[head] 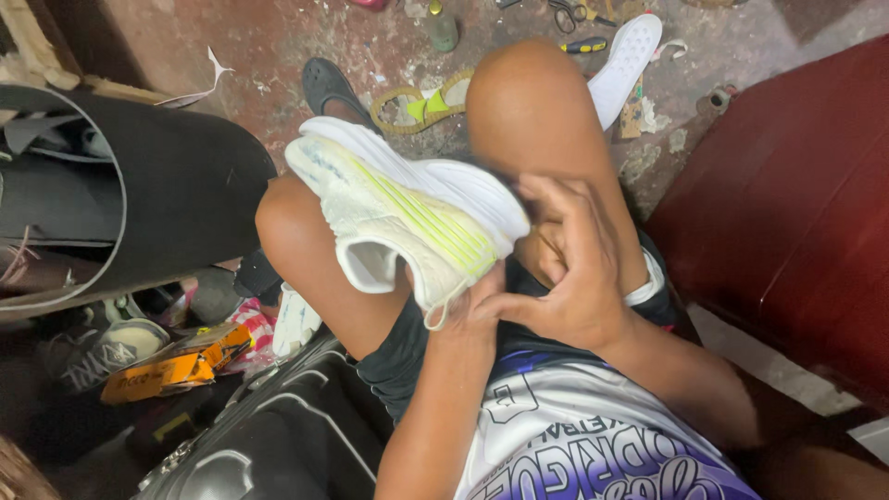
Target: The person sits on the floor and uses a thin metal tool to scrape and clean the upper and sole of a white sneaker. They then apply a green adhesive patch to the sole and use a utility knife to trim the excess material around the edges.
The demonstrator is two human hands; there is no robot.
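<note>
Sneaker (407, 218), white with yellow-green stripes, lay across both bare knees, sole side turned up and away. Long axis ran from upper left (toe, over the left knee) down to lower right (heel, toward the lap). Heel end sat right at the hands; toe end pointed away from them.

Left hand (468, 310) came up from below, gripping the heel collar and pull tab from underneath. Right hand (569, 268) clamped over the heel-side edge of the sole, fingers curled around it, thumb pressed toward the left hand. Both hands closed on the same end, touching each other; neither clearly nearer than the other.

Nearby on the floor: loose white insole (625, 60) beyond the right knee, scissors (565, 14), small bottle (442, 28), black sandal (329, 85). Black rubber sheet roll (176, 185) to the left, dark suitcase (278, 435) below it, red seat (787, 222) to the right.
</note>
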